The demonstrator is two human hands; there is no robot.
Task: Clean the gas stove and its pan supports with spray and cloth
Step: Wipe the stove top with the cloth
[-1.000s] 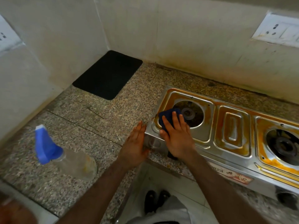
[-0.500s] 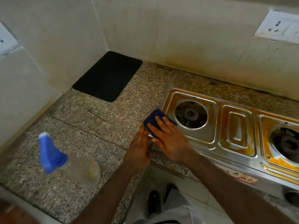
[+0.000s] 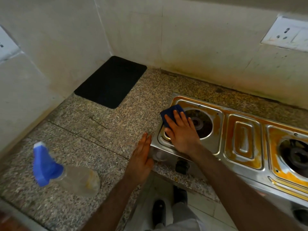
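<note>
A steel two-burner gas stove (image 3: pixel 241 135) with orange-brown stains stands on the granite counter at the right; no pan supports are on it. My right hand (image 3: pixel 181 132) presses a dark blue cloth (image 3: pixel 171 112) flat on the stove's left tray, beside the left burner (image 3: pixel 200 125). My left hand (image 3: pixel 141 157) lies flat with fingers straight against the stove's left front corner, holding nothing. A clear spray bottle (image 3: pixel 75 179) with a blue trigger head (image 3: pixel 44 164) lies on its side on the counter at the left.
A black mat (image 3: pixel 110 81) lies in the back corner of the granite counter (image 3: pixel 103 130). Tiled walls close the back and left, with a socket plate (image 3: pixel 288 34) at the upper right. A black knob (image 3: pixel 181 166) is on the stove front. My shoes show below.
My right hand slid the cloth from the stove's left outer edge back onto the left tray near the burner. My left hand stayed at the stove's corner.
</note>
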